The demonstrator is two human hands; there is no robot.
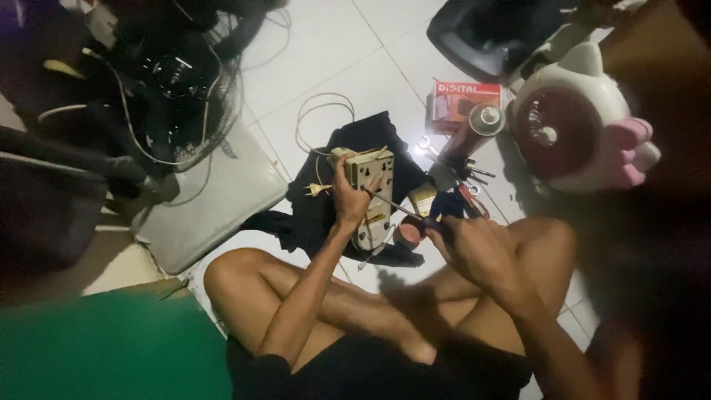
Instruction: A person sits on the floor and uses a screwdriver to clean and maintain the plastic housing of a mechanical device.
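The floor [355, 52] is smooth, glossy white tile. On it lies a matt black cloth [370, 137]. The casing [370, 196] looks like cream plastic, smooth and dull. The screwdriver [404, 210] has a thin metal shaft and a dark plastic handle. The can [474, 133] is shiny metal on top. The box [463, 100] is red card. The toy-shaped fan [585, 122] is glossy white and pink plastic.

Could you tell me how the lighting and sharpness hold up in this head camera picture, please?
Head view: dim overall, with dark corners; a small light glares on the floor tiles. The left hand on the cream panel is fairly sharp; the right hand with the screwdriver is softer, and the edges bend.
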